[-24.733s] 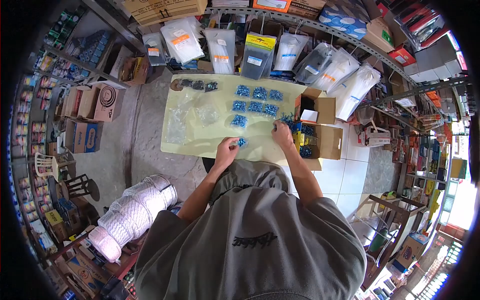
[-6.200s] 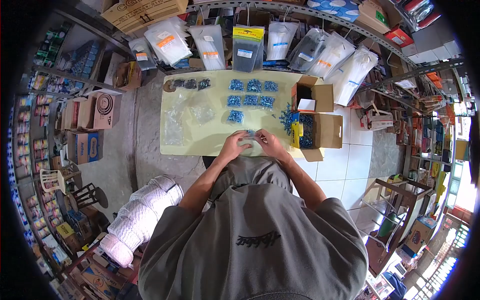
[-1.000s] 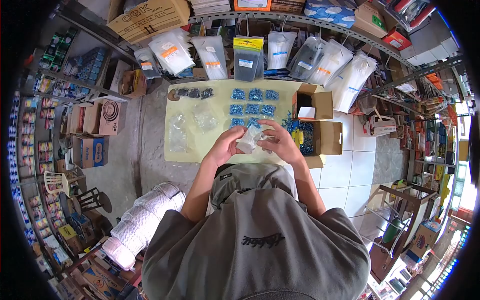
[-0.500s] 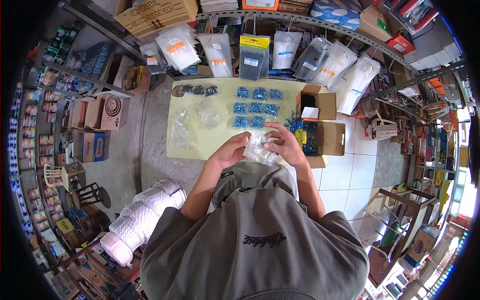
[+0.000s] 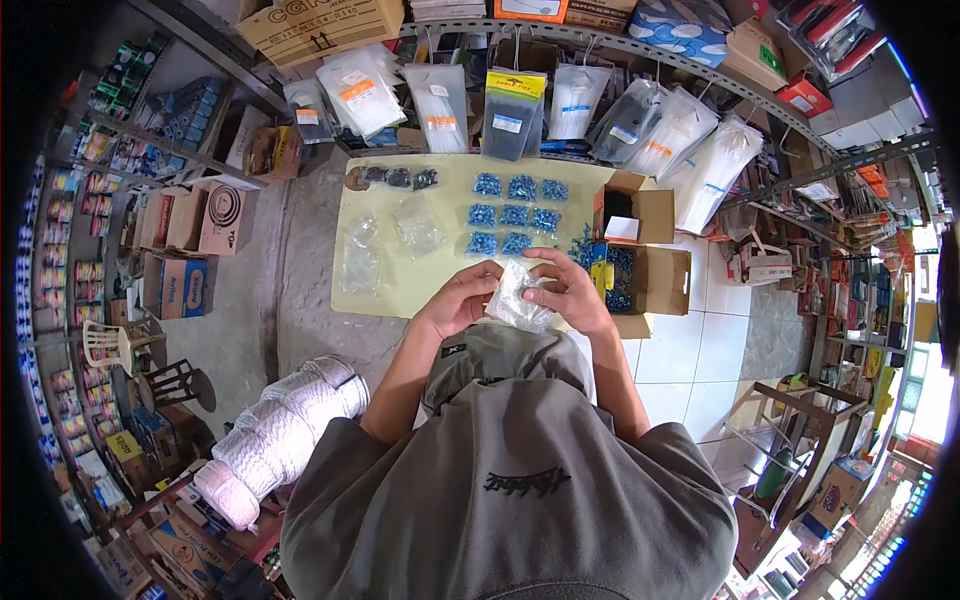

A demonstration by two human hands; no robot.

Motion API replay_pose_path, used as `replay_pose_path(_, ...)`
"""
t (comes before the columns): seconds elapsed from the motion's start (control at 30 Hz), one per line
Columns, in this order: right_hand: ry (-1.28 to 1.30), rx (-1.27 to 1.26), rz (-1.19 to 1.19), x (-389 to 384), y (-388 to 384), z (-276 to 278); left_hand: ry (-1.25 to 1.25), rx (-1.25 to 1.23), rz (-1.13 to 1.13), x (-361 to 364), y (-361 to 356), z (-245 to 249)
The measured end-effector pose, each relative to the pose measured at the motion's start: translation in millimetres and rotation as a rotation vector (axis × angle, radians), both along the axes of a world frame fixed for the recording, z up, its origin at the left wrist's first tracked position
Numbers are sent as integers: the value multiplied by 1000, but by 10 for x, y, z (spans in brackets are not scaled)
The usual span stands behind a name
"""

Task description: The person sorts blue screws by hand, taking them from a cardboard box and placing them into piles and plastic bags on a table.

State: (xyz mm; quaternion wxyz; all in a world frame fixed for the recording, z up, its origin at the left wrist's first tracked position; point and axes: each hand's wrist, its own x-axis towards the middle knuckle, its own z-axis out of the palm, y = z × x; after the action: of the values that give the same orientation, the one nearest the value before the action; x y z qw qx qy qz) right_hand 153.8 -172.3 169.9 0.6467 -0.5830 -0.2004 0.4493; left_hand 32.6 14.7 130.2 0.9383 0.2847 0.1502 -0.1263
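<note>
Between my two hands, at the table's front edge, is a clear plastic bag. My left hand pinches its left side with thumb and fingers. On the other side my right hand grips it, the thumb lying across the plastic. Whether anything is inside the bag cannot be made out. Beyond my hands, small bags of blue pieces lie in rows on the pale yellow table. To the right of my right hand stands an open cardboard box of blue pieces, with some loose ones beside it.
Clear plastic bags lie on the table's left half, below several dark packets. Another open box stands at the back right. Packs of cable ties hang from the shelf behind. A large rope roll is at lower left.
Both hands stay in nearly the same place, still holding the clear bag, whose plastic has shifted slightly between the fingers. The whole view has tilted a little.
</note>
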Motion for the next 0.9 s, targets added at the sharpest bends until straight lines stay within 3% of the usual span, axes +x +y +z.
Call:
replay_pose_path(0.5, -115, -21, 0, 23, 39, 43, -9, 314, -139, 25, 127, 208)
replay_pose_path(0.63, -111, -54, 18, 50, 39, 48, -79, 539, -90, 52, 145, 165)
replay_pose_path(0.9, 3, -104, 0, 135, 13, 183, -114, 678, 5, 109, 144, 316)
